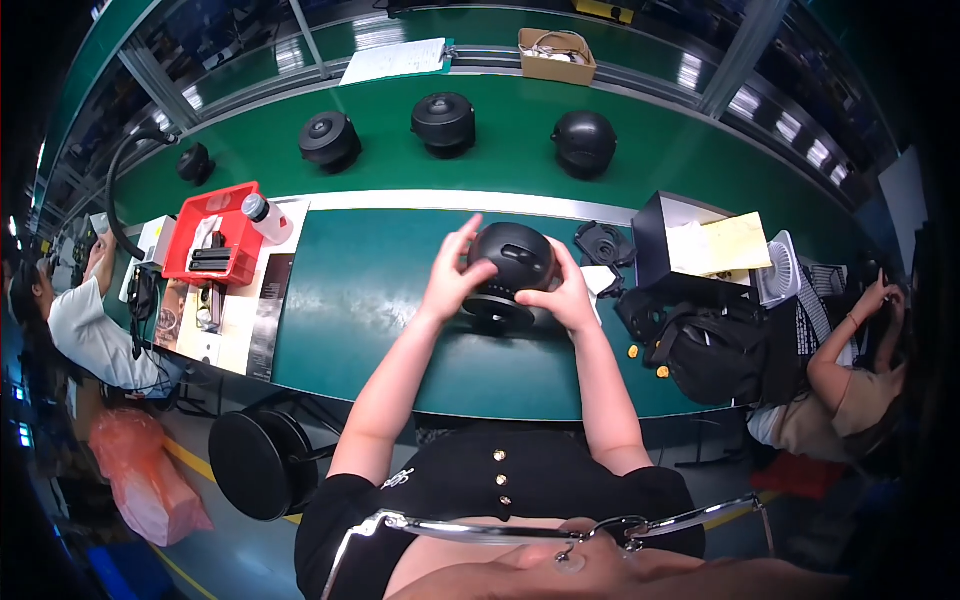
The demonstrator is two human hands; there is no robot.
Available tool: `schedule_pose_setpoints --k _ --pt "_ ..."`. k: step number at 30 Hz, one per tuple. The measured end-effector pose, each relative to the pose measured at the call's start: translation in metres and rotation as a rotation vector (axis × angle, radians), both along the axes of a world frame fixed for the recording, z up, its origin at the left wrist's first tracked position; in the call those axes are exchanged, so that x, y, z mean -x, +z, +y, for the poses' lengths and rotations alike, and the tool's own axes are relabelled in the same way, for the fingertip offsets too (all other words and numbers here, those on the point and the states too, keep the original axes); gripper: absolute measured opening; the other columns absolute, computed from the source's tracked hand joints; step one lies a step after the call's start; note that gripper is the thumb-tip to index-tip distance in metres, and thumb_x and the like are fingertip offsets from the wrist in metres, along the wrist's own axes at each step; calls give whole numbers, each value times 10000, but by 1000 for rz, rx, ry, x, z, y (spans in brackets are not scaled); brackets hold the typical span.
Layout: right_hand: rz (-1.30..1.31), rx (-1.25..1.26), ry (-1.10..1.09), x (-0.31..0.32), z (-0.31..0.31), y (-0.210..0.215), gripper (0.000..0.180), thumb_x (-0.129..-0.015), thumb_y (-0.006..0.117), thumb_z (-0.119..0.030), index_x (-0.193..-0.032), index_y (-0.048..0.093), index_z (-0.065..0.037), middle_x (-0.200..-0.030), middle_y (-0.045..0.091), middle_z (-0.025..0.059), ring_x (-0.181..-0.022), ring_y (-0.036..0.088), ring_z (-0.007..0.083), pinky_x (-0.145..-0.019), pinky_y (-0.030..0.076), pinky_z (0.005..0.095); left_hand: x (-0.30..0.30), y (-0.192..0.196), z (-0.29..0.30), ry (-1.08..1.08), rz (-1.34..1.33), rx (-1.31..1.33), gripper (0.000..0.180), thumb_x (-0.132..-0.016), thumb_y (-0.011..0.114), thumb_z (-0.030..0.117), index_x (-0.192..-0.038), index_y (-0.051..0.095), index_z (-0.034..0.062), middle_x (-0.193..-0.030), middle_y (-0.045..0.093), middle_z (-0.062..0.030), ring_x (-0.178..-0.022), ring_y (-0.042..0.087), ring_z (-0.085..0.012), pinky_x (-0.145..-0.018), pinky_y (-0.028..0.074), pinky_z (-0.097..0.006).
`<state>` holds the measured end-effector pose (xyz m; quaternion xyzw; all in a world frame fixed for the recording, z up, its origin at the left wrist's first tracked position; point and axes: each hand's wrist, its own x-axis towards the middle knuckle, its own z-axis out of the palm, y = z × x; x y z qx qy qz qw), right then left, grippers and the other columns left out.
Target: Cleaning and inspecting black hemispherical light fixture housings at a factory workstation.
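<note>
1 black rounded device [514, 256] is clasped over the tabletop [350, 310] between the left hand [456, 277] and the right hand [565, 296]; 4 black units [443, 123] are lined up beyond, 1 red bin [207, 277] is set leftward, 2 yellow pieces [663, 372] rightward.

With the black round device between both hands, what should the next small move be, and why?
Probably make sure the black round device sits steadily on the green tabletop before letting go. The left hand and right hand hold it from opposite sides, its body is rounded, and this view doesn't settle whether it already rests there.
</note>
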<state>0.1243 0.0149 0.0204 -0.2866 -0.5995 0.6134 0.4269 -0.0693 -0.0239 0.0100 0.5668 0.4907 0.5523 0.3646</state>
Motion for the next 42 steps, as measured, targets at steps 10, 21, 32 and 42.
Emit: schedule_pose_setpoints --k 10,21,32,42 --pt "567 507 212 -9 9 -53 852 -676 738 -459 -1337 349 -87 -1312 433 110 -1219 412 278 -1026 337 448 -13 -10 -3 -334 -520 532 373 -973 276 281 -1226 404 38 -837 642 -159 -535 603 -166 -410 492 -310" --pt "428 530 204 -20 13 -51 800 -614 739 -89 -1317 356 -76 -1189 514 88 -1083 526 219 -916 452 381 -10 21 -15 143 197 -420 1058 -578 764 537 -1376 287 32 -1316 361 -175 -1193 404 -296 -936 386 -390" --pt "123 71 11 1 1 -17 940 -512 819 -67 -1323 345 -57 -1225 481 74 -1144 461 196 -988 356 335 -7 26 -15 92 333 -409 908 -470 857 372 -1222 462 52 -1211 446 -154 -1128 450 -316 -926 399 -403" --pt "-248 -397 -174 10 -14 -1 923 -480 859 -222 -1287 435 -73 -1236 489 141 -1146 488 281 -970 389 376 -4 5 -8 183 97 -217 431 -653 751 206 -553 365 39 -596 382 -36 -627 396 -163 -557 320 -300"
